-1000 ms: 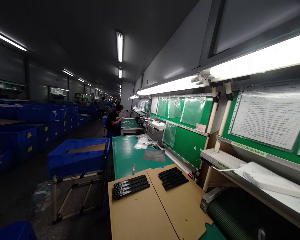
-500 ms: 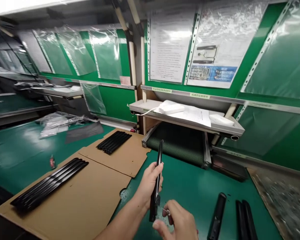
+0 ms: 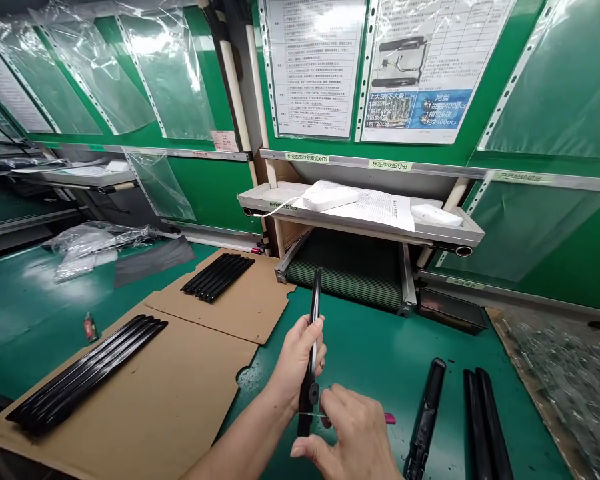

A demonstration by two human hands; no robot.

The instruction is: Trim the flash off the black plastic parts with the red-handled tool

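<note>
My left hand (image 3: 296, 353) is wrapped round a long, glossy black plastic shell (image 3: 316, 300), held upright and slightly tilted over the green table. Closed on a knife with a pink handle end (image 3: 390, 418), my right hand (image 3: 355, 427) is beside the shell's lower end. The thin blade (image 3: 311, 415) lies across that end, just below a round lug. My right thumb is stretched out under the blade, near the shell's bottom tip. Most of the knife's handle is hidden by my fingers.
More black shells (image 3: 87, 370) lie in a row on the cardboard (image 3: 190, 373), with shorter black pieces (image 3: 217, 277) behind. Loose black shells (image 3: 485, 420) lie at right, beside a box of clear bags (image 3: 565, 373). A conveyor belt (image 3: 350, 267) runs under a shelf (image 3: 300, 213).
The knife has swung level, its blade now across the shell's lower end where it pointed away before. My view has tilted down a little. The left hand keeps its hold.
</note>
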